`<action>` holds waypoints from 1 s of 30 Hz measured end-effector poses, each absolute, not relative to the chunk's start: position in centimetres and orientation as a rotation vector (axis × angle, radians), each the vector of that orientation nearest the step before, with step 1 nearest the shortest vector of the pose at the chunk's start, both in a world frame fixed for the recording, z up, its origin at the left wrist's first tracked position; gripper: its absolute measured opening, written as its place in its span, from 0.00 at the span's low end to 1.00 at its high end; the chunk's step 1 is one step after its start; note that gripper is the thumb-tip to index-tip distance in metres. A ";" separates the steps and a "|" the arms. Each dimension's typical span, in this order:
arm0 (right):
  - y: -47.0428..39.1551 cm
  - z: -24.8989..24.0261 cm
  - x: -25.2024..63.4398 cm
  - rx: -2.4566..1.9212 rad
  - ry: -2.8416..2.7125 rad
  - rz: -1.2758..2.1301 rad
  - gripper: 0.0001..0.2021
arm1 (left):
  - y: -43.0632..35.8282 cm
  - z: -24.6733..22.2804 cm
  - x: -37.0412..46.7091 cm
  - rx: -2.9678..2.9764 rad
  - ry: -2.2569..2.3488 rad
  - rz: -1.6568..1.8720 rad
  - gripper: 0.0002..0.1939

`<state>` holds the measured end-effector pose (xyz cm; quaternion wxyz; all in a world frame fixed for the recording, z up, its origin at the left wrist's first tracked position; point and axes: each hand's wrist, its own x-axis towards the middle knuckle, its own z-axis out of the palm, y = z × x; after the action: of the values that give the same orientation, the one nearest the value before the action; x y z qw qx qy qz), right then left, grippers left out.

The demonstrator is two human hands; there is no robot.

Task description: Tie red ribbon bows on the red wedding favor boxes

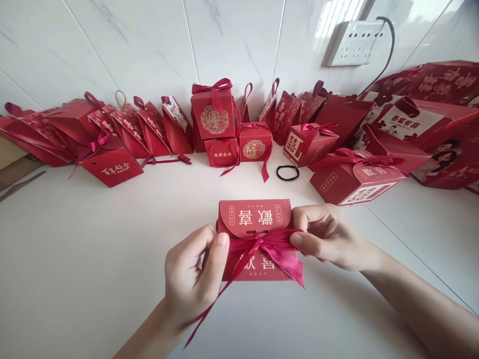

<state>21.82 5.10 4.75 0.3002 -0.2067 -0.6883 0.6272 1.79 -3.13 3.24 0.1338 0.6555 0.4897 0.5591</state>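
A red gift box [254,212] with gold lettering sits in the middle of the head view, its rounded flap folded over the top. Across it runs a dark pink satin ribbon [280,244] tied in a bow, with a long tail trailing down to the left. My left hand [196,271] is closed at the box's left side, thumb and fingers pinching the left bow loop. On the other side my right hand [325,232] pinches the right loop between thumb and forefinger. The fingertips of my left hand are partly hidden behind the box edge.
Several red gift boxes and bags line the tiled wall, among them a stacked pair [215,112], a bow-tied box [359,174] at right and an open-looking box [112,167] at left. A black hair tie [288,173] lies on the white table [93,259]. A power strip [354,44] hangs above.
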 end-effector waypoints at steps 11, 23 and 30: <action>5.2 4.7 21.8 -0.497 -1.921 1.454 0.15 | -3.1 3.0 1.3 1.854 1.291 1.578 0.16; 5.1 5.0 21.9 -0.510 -1.890 1.525 0.16 | -3.0 3.4 1.8 1.924 1.373 1.587 0.18; 5.3 4.6 22.1 -0.565 -1.827 1.692 0.17 | -2.9 3.3 1.9 1.999 1.361 1.617 0.18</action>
<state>22.10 5.29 4.64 0.2899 -0.2119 -0.6846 0.6343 1.93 -2.90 3.28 0.1159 0.6826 0.4647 0.5519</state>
